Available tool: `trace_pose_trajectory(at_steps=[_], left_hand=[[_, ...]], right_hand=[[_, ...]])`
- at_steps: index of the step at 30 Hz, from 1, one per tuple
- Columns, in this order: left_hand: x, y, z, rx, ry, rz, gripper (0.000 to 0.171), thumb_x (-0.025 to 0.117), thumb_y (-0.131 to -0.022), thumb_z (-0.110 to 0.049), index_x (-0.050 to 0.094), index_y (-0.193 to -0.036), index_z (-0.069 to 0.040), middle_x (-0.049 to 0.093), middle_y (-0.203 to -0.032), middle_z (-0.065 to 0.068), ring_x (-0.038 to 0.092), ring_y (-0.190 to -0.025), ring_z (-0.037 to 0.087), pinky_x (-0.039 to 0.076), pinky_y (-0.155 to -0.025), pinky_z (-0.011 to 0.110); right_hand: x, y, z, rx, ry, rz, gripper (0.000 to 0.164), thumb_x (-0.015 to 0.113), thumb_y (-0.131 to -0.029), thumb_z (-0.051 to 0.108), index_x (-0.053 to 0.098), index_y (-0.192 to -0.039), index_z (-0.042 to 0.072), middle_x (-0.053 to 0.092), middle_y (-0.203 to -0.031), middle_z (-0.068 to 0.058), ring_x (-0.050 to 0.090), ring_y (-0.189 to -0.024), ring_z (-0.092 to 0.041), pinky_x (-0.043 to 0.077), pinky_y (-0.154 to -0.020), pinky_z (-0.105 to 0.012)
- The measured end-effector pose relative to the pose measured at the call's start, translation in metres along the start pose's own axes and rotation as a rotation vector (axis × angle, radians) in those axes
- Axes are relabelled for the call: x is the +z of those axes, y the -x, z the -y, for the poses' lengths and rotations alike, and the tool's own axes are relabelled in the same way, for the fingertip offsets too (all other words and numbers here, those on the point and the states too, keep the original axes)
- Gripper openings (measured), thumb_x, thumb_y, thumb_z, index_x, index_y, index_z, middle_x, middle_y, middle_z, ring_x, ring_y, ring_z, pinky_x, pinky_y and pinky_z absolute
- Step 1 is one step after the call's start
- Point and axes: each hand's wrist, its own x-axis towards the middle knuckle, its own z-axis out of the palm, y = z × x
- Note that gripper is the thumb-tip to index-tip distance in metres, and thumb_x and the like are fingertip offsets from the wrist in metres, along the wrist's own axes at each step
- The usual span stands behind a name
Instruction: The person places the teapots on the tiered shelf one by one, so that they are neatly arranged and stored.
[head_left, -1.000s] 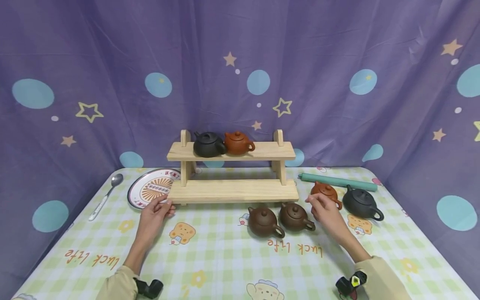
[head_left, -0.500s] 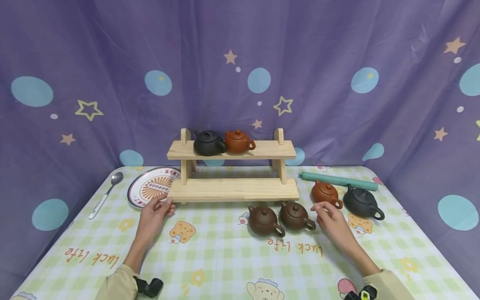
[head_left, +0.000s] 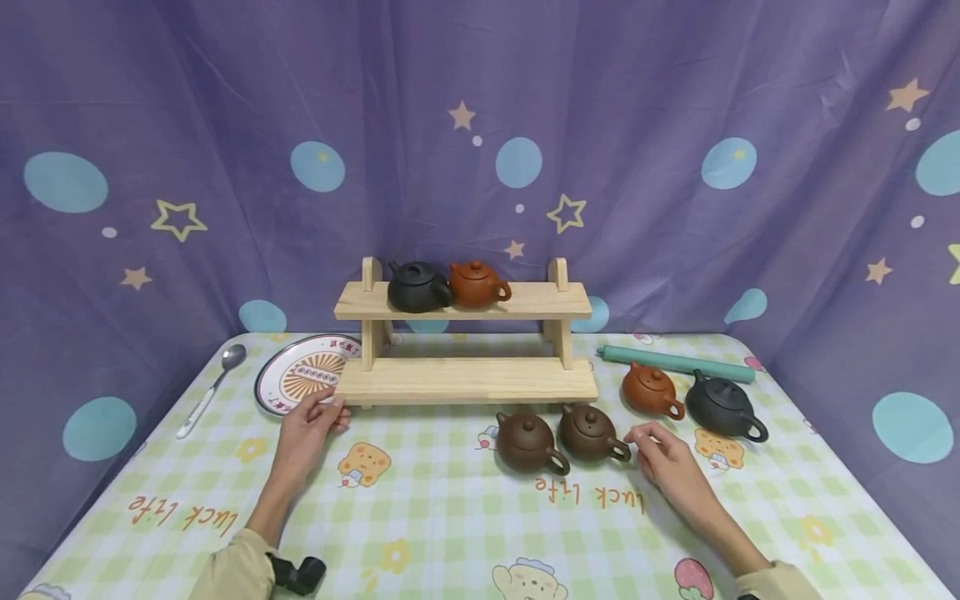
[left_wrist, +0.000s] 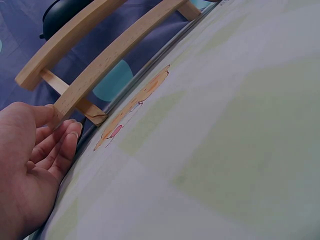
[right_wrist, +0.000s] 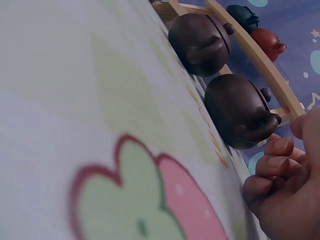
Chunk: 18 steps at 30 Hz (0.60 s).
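Note:
My left hand [head_left: 306, 433] pinches the lower left corner of a two-tier wooden display shelf [head_left: 465, 382], thumb above and fingers below the board in the left wrist view. Near the handle of the right-hand brown teapot [head_left: 588, 433] is my right hand [head_left: 667, 467], its fingers loosely bent. In the right wrist view the fingertips [right_wrist: 277, 145] come right up to that handle; whether they touch it I cannot tell. Another brown teapot [head_left: 525, 442] stands just left of it. On the upper tier sit a black teapot [head_left: 415, 287] and an orange-brown teapot [head_left: 477, 285].
Behind my right hand stand a second orange-brown teapot [head_left: 648, 390] and a second black teapot [head_left: 722, 405]. A green rolled stick [head_left: 678, 362] lies behind them. A patterned plate [head_left: 288, 375] lies partly behind the shelf's left end, with a spoon [head_left: 213, 392] further left.
My right hand has drawn back toward me from the orange-brown teapot at the right, down to beside the brown teapot's handle. My left hand has stayed at the shelf corner.

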Motion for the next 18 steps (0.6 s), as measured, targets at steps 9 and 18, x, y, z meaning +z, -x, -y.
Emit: trace_pose_trajectory(at_steps=[9, 18], left_hand=[[-0.0002, 0.0002, 0.0, 0.006, 0.002, 0.0, 0.047, 0.058, -0.108, -0.019, 0.048, -0.146, 0.007, 0.072, -0.106, 0.018, 0.069, -0.079, 0.004, 0.06, -0.077, 0.018], [-0.0002, 0.0001, 0.0009, 0.002, -0.011, 0.0, 0.046, 0.058, -0.108, -0.02, 0.049, -0.145, 0.006, 0.071, -0.106, 0.018, 0.068, -0.079, 0.004, 0.06, -0.077, 0.018]], right_hand=[[0.0007, 0.0036, -0.003, 0.031, 0.003, -0.005, 0.028, 0.051, -0.111, 0.023, 0.063, -0.113, -0.002, 0.043, -0.063, 0.001, 0.035, -0.052, -0.007, 0.031, -0.046, -0.022], [0.0015, 0.0053, -0.0035, 0.031, 0.01, 0.003, 0.028, 0.052, -0.111, 0.023, 0.064, -0.115, -0.002, 0.044, -0.064, 0.001, 0.036, -0.054, -0.007, 0.032, -0.047, -0.021]])
